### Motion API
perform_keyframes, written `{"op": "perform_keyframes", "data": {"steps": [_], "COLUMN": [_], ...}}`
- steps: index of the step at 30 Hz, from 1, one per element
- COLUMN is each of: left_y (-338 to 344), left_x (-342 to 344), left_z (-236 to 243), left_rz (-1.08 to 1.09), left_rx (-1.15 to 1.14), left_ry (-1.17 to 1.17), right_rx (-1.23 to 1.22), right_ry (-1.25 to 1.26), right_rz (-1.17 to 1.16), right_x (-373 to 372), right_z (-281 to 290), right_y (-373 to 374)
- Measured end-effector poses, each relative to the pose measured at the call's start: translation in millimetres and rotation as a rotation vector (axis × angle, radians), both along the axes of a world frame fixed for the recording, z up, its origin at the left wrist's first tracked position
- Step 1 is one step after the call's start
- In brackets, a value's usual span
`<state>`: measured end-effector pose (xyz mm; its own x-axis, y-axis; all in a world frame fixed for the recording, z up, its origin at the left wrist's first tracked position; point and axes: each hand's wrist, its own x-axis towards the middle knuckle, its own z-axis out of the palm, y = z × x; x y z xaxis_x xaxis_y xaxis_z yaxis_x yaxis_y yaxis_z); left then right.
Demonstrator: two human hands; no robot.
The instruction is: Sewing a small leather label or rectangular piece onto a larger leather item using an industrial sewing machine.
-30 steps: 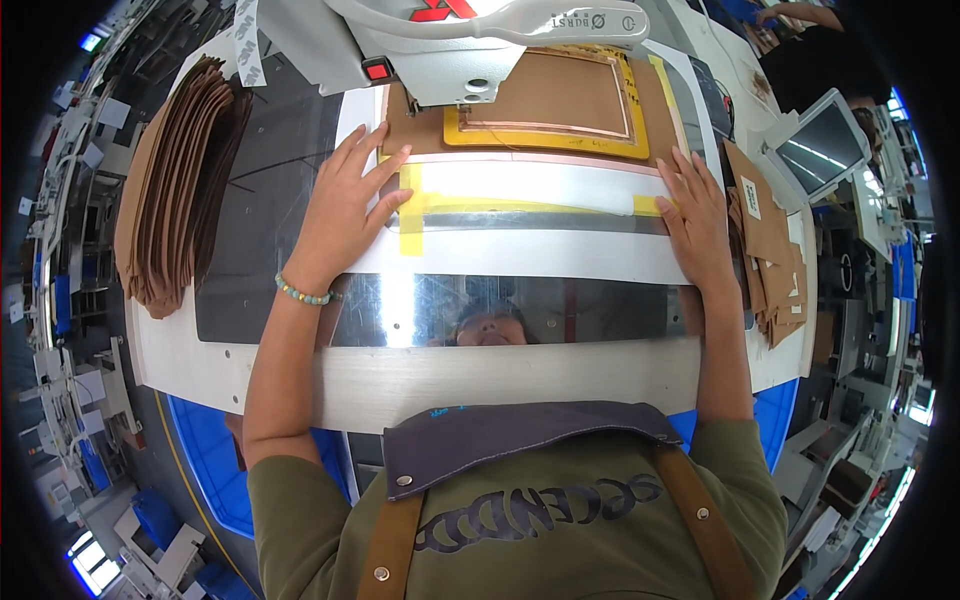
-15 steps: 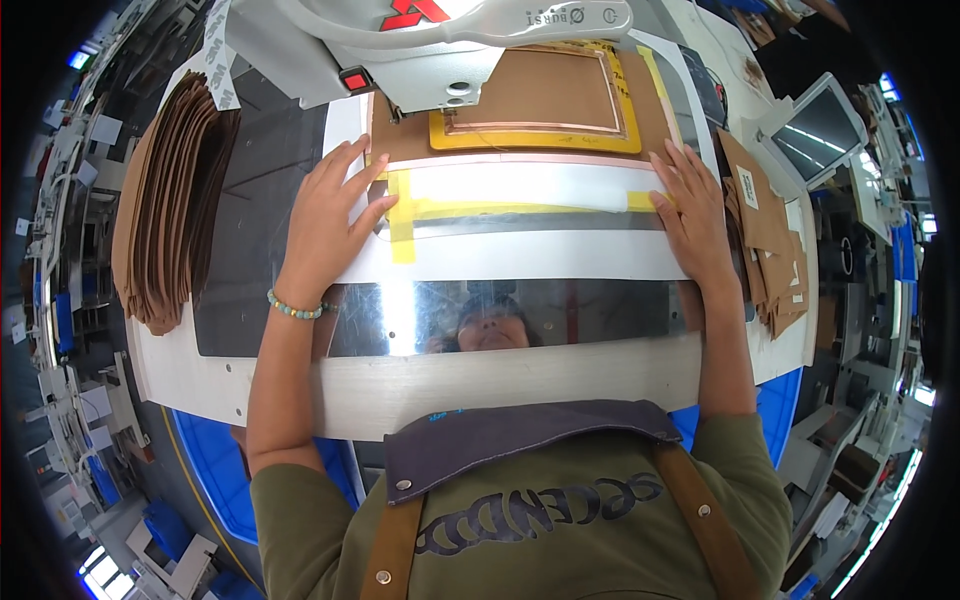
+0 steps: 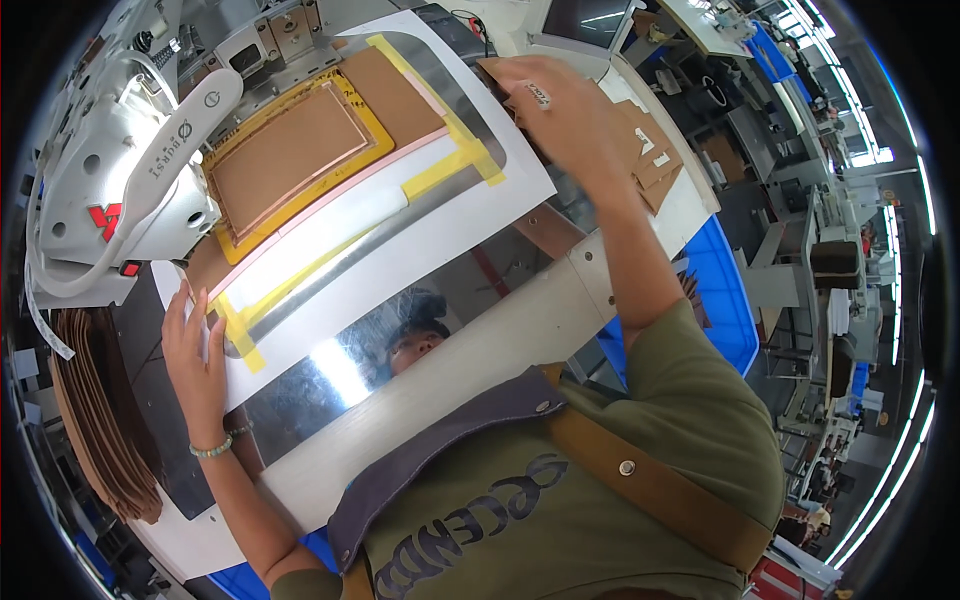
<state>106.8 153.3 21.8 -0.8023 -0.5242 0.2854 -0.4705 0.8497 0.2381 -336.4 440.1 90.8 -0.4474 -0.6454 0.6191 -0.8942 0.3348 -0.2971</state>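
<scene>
A flat brown panel (image 3: pixel 390 100) lies under the sewing-type machine, with a yellow frame (image 3: pixel 378 138) on top of it. In front of the panel, a white strip and yellow tape (image 3: pixel 440 182) run over a white sheet (image 3: pixel 300 340). My left hand (image 3: pixel 195 345) rests with fingers stretched out at the left end of the taped strip, fingertips by the panel's corner. My right hand (image 3: pixel 555 105) is closed around the upper end of a labelled brown piece (image 3: pixel 492 72) at the right-hand pile; its fingers partly hide that piece.
The white machine (image 3: pixel 130 190) with a long curved arm stands at upper left. A stack of brown pieces (image 3: pixel 95 420) lies left. More labelled brown pieces (image 3: pixel 650 150) spread at right, near a screen (image 3: pixel 585 20). A blue bin (image 3: pixel 715 290) is below the table edge.
My right hand has left the taped sheet and moved right to the brown pieces, closing on one. My left hand stays at the sheet's left end. The view has turned to the right.
</scene>
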Motion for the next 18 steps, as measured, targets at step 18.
{"op": "perform_keyframes", "data": {"steps": [18], "left_y": [-6], "left_x": [3], "left_z": [20], "left_rz": [-0.11], "left_rx": [0.084], "left_ry": [0.01], "right_rx": [0.001], "right_ry": [-0.575], "right_rz": [0.235], "right_x": [-101], "right_z": [-16], "right_y": [4]}}
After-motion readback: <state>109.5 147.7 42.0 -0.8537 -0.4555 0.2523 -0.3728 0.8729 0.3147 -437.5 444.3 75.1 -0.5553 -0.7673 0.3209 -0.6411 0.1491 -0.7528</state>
